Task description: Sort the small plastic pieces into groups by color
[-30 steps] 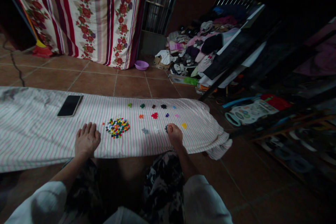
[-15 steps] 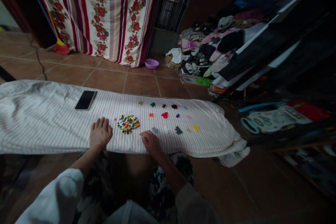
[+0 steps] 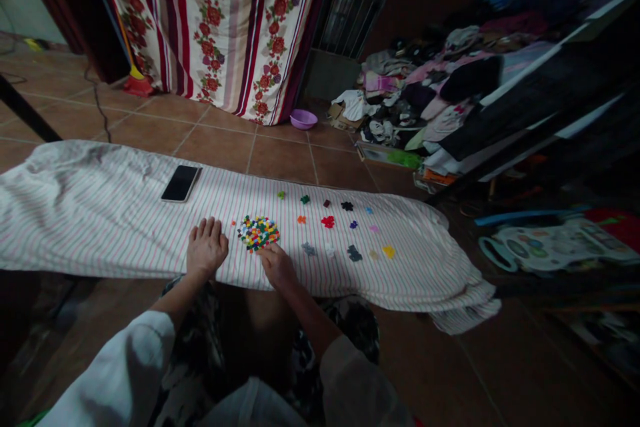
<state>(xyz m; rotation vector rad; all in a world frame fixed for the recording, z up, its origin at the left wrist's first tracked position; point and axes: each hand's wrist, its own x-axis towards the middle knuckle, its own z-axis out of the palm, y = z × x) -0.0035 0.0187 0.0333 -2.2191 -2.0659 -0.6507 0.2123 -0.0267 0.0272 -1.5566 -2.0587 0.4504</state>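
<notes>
A mixed pile of tiny coloured pieces, like small beads or bricks (image 3: 258, 232), lies on the striped cloth (image 3: 125, 227). My right hand (image 3: 278, 267) reaches the pile's lower right edge, thumb and fingers drawn together; whether a piece is between the fingertips is too small to tell. My left hand (image 3: 208, 247) lies flat on the cloth, left of the pile, fingers stretched out and holding nothing. Right of the pile are small groups sorted by colour, among them red pieces (image 3: 328, 221), black pieces (image 3: 347, 206), dark grey pieces (image 3: 355, 253) and yellow pieces (image 3: 389, 251).
A phone (image 3: 181, 183) lies on the cloth, behind my left hand. Beyond the cloth-covered surface are a floral curtain (image 3: 235, 33), a purple basin (image 3: 303, 119) on the tiled floor and a heap of clothes (image 3: 420, 93).
My right hand has moved left, from beside the pile to its lower right edge. My left hand stays flat on the cloth. The whole view has shifted slightly.
</notes>
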